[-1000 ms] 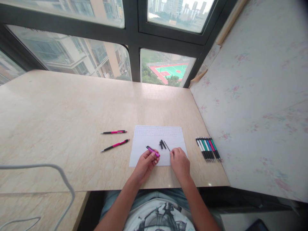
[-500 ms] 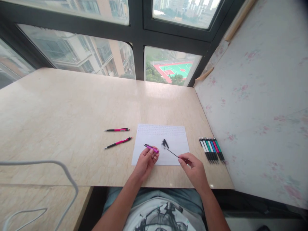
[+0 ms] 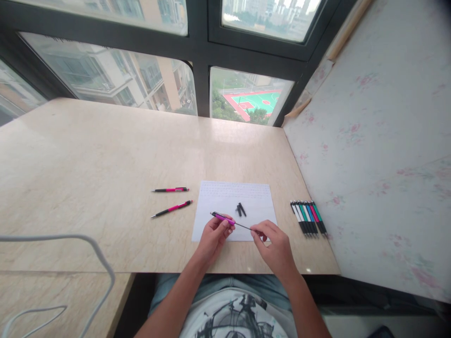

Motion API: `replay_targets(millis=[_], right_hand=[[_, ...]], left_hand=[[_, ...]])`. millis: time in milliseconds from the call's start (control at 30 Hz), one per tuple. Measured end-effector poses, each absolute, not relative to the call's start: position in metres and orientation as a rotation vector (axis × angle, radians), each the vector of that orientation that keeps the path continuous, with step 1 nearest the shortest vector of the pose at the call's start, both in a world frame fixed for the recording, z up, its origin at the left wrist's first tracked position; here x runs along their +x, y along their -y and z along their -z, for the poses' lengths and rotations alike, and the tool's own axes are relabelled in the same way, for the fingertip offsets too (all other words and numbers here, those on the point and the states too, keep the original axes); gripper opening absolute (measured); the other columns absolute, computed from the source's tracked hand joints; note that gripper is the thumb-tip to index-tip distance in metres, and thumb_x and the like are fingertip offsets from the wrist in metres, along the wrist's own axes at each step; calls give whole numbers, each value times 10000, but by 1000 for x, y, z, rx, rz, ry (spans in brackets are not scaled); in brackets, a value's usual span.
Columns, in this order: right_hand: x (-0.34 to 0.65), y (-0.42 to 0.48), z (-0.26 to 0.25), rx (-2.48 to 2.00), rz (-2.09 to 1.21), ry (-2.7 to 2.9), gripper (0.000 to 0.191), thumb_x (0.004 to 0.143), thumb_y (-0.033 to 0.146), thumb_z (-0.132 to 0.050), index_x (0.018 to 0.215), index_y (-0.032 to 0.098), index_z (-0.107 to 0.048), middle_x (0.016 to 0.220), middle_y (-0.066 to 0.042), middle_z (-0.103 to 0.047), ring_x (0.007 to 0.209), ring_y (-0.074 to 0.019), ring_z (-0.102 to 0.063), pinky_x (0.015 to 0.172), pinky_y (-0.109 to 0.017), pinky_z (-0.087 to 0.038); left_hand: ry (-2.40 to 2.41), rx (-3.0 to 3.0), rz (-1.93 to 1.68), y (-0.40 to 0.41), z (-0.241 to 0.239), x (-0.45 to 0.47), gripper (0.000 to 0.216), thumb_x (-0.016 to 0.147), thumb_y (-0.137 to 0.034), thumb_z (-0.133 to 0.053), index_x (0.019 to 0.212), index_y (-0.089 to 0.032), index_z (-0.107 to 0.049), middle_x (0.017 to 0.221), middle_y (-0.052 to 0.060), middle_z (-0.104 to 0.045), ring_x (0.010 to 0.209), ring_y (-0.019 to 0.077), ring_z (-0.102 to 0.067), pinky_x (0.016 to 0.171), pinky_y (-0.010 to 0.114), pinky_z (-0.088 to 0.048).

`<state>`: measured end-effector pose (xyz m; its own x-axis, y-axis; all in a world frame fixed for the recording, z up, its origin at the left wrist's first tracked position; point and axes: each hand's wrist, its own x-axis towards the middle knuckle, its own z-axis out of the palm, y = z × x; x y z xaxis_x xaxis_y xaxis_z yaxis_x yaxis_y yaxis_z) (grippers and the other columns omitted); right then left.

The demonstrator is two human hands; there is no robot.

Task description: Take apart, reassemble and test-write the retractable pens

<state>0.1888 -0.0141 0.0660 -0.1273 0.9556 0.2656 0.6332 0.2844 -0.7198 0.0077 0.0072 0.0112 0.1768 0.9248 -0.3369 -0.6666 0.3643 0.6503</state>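
Observation:
My left hand (image 3: 215, 234) pinches a pink pen barrel (image 3: 221, 217) over the white sheet of paper (image 3: 233, 197). Fingers of my right hand (image 3: 273, 244) are closed on a thin dark refill (image 3: 243, 226), whose far tip meets the rear end of the barrel. Two small black pen parts (image 3: 240, 209) lie on the paper just beyond the hands.
Two pink-and-black pens (image 3: 171, 189) (image 3: 172, 208) lie left of the paper on the beige marble desk (image 3: 98, 155). A row of several pens (image 3: 308, 217) lies at the right, near the floral papered wall (image 3: 380, 141). Windows stand behind the desk. A white wire frame (image 3: 70, 244) is at lower left.
My right hand picked the thin refill off the paper, drew it back to the right, then brought its tip to the end of the pink barrel. The left hand stayed put.

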Motion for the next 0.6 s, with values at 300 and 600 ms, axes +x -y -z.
replay_targets(millis=[300, 600], right_hand=[[170, 12, -69, -1393, -624, 1829, 126, 859, 125, -566, 776, 199, -625, 711, -4, -592, 608, -132, -516, 588, -249, -427], [166, 9, -67, -1487, -721, 1745, 148, 888, 247, -564, 775, 205, -649, 705, -19, -624, 607, -148, -547, 578, -259, -436]], left_hand=[[-746, 385, -1161, -8, -15, 5, 203, 780, -272, -754, 928, -150, -688, 853, 34, -655, 746, 103, -608, 700, 213, -463], [-760, 426, -1160, -7, -16, 6, 197, 768, -253, -764, 913, -140, -694, 875, 54, -678, 750, 116, -625, 710, 225, -472]])
